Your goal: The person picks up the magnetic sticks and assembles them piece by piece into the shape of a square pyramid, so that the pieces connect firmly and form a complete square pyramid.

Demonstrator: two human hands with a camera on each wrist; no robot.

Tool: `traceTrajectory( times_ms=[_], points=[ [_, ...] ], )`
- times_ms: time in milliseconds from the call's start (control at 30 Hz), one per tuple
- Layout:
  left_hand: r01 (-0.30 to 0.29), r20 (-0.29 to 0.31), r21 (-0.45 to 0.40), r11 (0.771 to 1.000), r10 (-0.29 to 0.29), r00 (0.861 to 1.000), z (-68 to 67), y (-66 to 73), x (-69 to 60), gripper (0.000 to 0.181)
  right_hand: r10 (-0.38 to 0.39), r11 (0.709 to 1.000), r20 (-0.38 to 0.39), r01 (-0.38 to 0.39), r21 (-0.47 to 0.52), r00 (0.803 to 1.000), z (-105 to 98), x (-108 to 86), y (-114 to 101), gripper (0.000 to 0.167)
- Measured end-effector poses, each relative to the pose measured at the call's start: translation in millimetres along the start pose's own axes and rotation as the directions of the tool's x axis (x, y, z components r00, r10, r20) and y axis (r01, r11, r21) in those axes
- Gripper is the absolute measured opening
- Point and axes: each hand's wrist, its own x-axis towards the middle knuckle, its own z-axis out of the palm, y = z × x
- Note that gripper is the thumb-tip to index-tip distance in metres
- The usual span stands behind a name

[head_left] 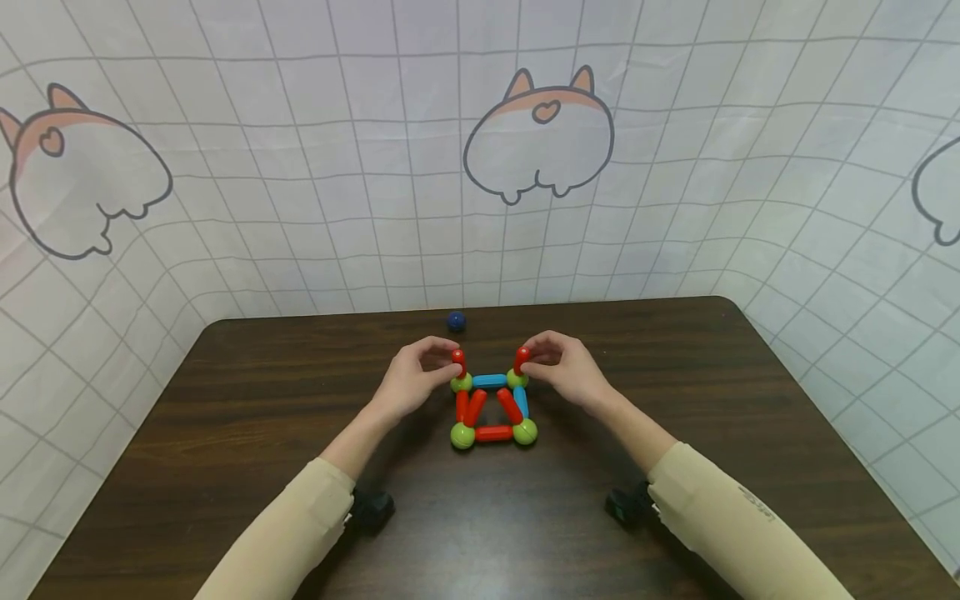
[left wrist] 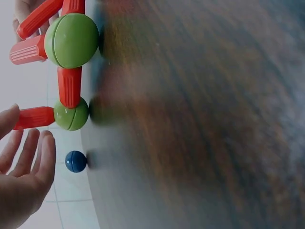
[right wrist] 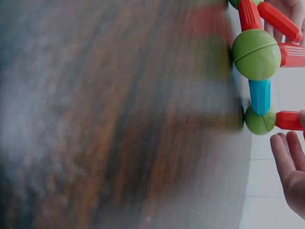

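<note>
A square frame of magnetic rods and green balls lies on the table. Its front rod [head_left: 493, 433] and left rod [head_left: 461, 407] are red; the back rod [head_left: 490, 381] and right rod [head_left: 521, 402] are blue. From the near green balls [left wrist: 72, 40] two more red rods [head_left: 510, 406] rise at a slant. My left hand [head_left: 414, 375] pinches an upright red rod [left wrist: 35, 117] at the far left green ball [left wrist: 71, 114]. At the far right green ball [right wrist: 260, 119], my right hand [head_left: 567, 375] pinches another upright red rod [right wrist: 289, 120]. Both rods' lower ends meet their balls.
A dark blue ball [head_left: 456, 321] sits alone near the back edge of the brown wooden table [head_left: 247, 400]. Behind and around the table hangs a white grid-patterned curtain [head_left: 300, 167]. Dark wrist devices [head_left: 372, 510] show under both forearms.
</note>
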Motion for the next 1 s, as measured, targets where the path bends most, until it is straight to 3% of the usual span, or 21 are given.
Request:
traceTrajectory(
  times_ms=[133, 267, 533, 1000],
  points=[
    [-0.025, -0.006, 0.011, 1.000, 0.025, 1.000, 0.9, 1.0, 1.4, 0.027, -0.011, 1.000, 0.009, 0.011, 0.003, 1.000, -0.7, -8.6, -21.3, 0.027],
    [-0.036, 0.002, 0.002, 0.999, 0.036, 0.999, 1.5, 1.4, 1.7, 0.026, -0.026, 1.000, 0.008, 0.026, 0.006, 1.000, -0.6, -12.1, -25.7, 0.025],
    [-0.070, 0.047, 0.005, 0.998, 0.069, 0.996, 4.2, -1.2, 1.1, 0.028, -0.029, 1.000, 0.002, 0.029, 0.006, 1.000, 4.8, 4.3, 16.0, 0.025],
    [-0.121, 0.126, 0.043, 0.992, 0.115, 0.985, 6.9, 0.2, -3.2, 0.029, -0.094, 0.991, 0.033, 0.097, -0.091, 0.995, 10.0, 2.2, 12.2, 0.020]
  ],
)
